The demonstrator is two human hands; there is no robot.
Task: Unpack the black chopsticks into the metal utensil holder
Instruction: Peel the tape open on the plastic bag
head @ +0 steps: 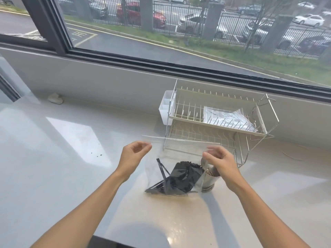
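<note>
Clear plastic bag (176, 163) held upright over pale countertop (71, 158) by both hands. Left hand (133, 154) pinching bag's top edge at left, fingers curled; right hand (219, 161) pinching top edge at right — blurred, exact finger contact hard to read. Black chopsticks (179, 178) heaped at bag bottom, a few leaning upright at left side. Metal utensil holder (209, 178) standing just beside bag on right, partly hidden behind right hand and bag film. 2-tier wire dish rack (215, 122) behind, white plastic caddy (165, 108) hung on its left end, crumpled clear wrapping (229, 117) on upper tier. Window (161, 33) beyond — parked cars outside.
</note>
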